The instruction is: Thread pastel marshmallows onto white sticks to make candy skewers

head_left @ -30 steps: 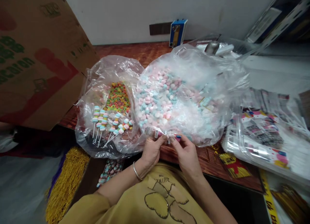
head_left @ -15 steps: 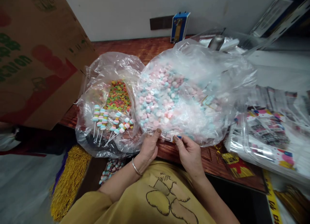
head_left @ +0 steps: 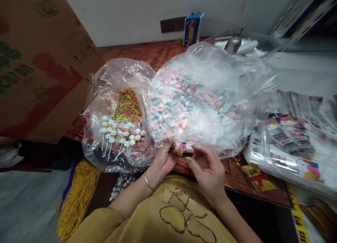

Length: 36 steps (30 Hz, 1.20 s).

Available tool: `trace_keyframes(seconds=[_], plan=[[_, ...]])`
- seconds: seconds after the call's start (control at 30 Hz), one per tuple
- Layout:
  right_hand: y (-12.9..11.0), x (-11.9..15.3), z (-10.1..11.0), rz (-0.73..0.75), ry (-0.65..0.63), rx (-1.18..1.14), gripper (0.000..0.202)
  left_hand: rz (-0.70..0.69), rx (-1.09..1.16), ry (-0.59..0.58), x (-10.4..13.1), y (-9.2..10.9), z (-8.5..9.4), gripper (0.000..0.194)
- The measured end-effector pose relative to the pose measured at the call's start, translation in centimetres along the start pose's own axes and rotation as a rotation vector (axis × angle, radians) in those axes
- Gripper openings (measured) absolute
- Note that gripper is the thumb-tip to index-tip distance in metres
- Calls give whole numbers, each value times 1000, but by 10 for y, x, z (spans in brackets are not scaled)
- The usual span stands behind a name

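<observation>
My left hand (head_left: 161, 164), with a bangle at the wrist, is closed on a small printed plastic bag (head_left: 183, 147) with coloured dots. At the bag's right end is my right hand (head_left: 209, 169), thumb and forefinger parted. Whether its forefinger touches the bag I cannot tell. Just beyond both hands lies a large clear sack of pink, blue and white marshmallows (head_left: 171, 109). Left of it, another clear plastic sack (head_left: 118, 66) has colourful ring-shaped candies (head_left: 129, 106) in it and several marshmallow sticks (head_left: 112, 129) on top.
A large cardboard box (head_left: 52, 78) stands at the left. On the right are stacked clear printed bags (head_left: 284, 162) and a gold twist-tie packet (head_left: 256, 178). A blue device (head_left: 193, 29) stands by the wall, with a metal scoop (head_left: 233, 45) to its right.
The small bag has turned so its dotted print shows between my hands. My right fingers have come off their pinch and spread apart, and that hand has shifted slightly right.
</observation>
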State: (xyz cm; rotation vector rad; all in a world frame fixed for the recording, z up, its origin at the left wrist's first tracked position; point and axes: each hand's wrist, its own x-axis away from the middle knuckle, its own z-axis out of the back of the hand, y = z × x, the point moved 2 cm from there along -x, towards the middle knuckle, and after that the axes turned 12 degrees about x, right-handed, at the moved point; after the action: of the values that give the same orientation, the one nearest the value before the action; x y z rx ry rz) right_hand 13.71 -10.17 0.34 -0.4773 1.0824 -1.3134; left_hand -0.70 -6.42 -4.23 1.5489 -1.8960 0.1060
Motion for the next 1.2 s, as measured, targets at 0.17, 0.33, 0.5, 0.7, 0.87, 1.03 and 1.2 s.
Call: trace_keyframes(seconds=[0.17, 0.33, 0.5, 0.7, 0.87, 1.03, 1.2], plan=[[-7, 2, -5, 86, -21, -44, 21, -27, -38, -25, 0, -2, -1, 51], [-8, 2, -6, 54, -13, -32, 18, -74, 17, 42, -1, -2, 0, 55], [-6, 4, -12, -201, -223, -195, 19, -123, -102, 3, 4, -4, -2, 57], [4, 7, -18, -241, -209, -153, 36, -194, -229, 40, 7, -5, -7, 57], [11, 7, -16, -53, -92, 54, 38, -285, -187, 23, 7, -4, -7, 54], [14, 3, -9, -60, -80, -11, 31, -90, -287, -147, 12, -8, -10, 45], [11, 1, -7, -96, -51, -64, 35, -91, -184, -91, 15, -9, -13, 46]])
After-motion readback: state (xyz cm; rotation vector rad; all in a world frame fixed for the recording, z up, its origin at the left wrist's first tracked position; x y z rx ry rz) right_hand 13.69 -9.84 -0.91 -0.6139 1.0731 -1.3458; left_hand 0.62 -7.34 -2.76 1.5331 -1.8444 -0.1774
